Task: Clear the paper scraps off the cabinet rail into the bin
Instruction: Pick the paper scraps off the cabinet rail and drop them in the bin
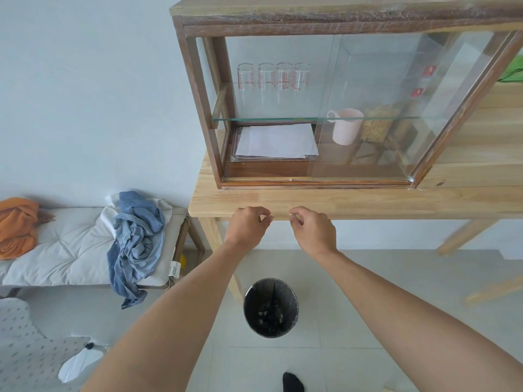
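Observation:
A wooden cabinet with sliding glass doors stands on a light wooden table; its bottom rail (311, 183) runs along the front, with a tiny white scrap (290, 179) on it. My right hand (312, 230) hovers at the table's front edge, its fingertips pinched on a small white paper scrap (291, 213). My left hand (249, 226) is beside it, fingers curled with thumb and forefinger together; whether it holds anything is hidden. A black-lined bin (270, 306) with scraps at its bottom stands on the floor below both hands.
The wooden table (368, 202) carries the cabinet, which holds glasses (273, 77), papers (276, 141) and a pink mug (346, 125). A bench with a white cushion (56, 250), blue clothing (135, 239) and orange cloth (17, 227) stands at left.

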`<state>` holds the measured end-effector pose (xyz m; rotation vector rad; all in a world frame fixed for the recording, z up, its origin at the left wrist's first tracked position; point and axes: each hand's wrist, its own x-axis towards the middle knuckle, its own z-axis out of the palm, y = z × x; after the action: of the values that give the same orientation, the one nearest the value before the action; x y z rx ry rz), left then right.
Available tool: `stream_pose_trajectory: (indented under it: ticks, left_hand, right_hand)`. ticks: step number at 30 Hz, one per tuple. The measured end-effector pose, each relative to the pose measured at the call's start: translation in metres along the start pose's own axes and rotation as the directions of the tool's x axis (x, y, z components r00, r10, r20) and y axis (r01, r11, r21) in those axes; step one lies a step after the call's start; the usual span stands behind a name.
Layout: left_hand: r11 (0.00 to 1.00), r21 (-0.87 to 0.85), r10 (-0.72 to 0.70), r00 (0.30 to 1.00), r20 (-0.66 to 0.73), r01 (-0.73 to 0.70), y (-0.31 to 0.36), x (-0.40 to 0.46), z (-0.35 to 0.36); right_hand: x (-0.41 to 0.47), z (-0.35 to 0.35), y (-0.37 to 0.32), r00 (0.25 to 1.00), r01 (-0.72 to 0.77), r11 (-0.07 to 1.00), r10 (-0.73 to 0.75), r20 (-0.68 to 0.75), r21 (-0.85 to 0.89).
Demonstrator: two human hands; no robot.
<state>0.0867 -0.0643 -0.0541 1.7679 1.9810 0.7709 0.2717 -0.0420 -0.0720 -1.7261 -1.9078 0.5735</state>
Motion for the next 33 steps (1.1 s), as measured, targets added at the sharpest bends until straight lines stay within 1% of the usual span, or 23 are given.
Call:
stream_pose_trajectory:
  ticks: [4, 9, 13, 20, 25, 28, 33]
  left_hand:
    - [1.000, -0.007, -0.022, 0.999, 0.030, 0.022, -0.016, -0.017, 0.009]
    - [0.996, -0.008, -0.089, 0.992, 0.087, 0.090, -0.037, -0.031, 0.030]
    - [0.992, -0.003, -0.124, 0.984, 0.125, 0.125, -0.057, -0.037, 0.052]
    - [0.979, 0.020, -0.203, 0.962, 0.181, 0.203, -0.086, -0.040, 0.091]
    - [0.968, 0.052, -0.252, 0.943, 0.219, 0.247, -0.098, -0.034, 0.111]
    - [0.958, 0.073, -0.287, 0.927, 0.243, 0.278, -0.104, -0.031, 0.116]
    - [0.949, 0.077, -0.316, 0.916, 0.247, 0.306, -0.109, -0.033, 0.114]
  right_hand:
    - [-0.016, 0.012, 0.008, 0.998, -0.034, 0.999, 0.035, 0.057, -0.019]
    - [-0.034, 0.035, 0.025, 0.989, -0.055, 0.998, 0.057, 0.135, -0.022]
    - [-0.043, 0.057, 0.044, 0.975, -0.075, 0.995, 0.085, 0.203, -0.059]
    - [-0.043, 0.093, 0.074, 0.941, -0.094, 0.992, 0.117, 0.317, -0.085]
    - [-0.036, 0.115, 0.089, 0.900, -0.101, 0.988, 0.140, 0.413, -0.115]
    - [-0.032, 0.120, 0.092, 0.886, -0.111, 0.986, 0.154, 0.436, -0.123]
    - [-0.026, 0.117, 0.094, 0.888, -0.114, 0.984, 0.162, 0.430, -0.135]
